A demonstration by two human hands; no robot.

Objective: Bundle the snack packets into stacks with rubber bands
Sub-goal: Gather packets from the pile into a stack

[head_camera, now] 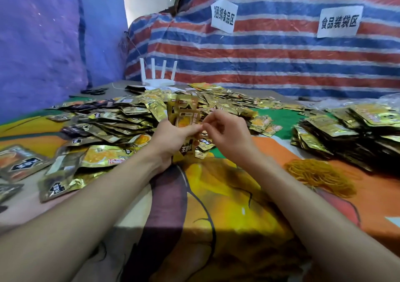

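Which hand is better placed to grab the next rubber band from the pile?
Right. The rubber band pile lies beside the right forearm, while the left hand grips the stack of packets upright. The right hand pinches beside the stack, though what it holds is unclear.

Looks like a makeshift food-packing corner — paper zone signs [224, 15] on the striped tarp [281, 65], snack packets [121, 117] heaped below it, router [159, 80] at its foot.
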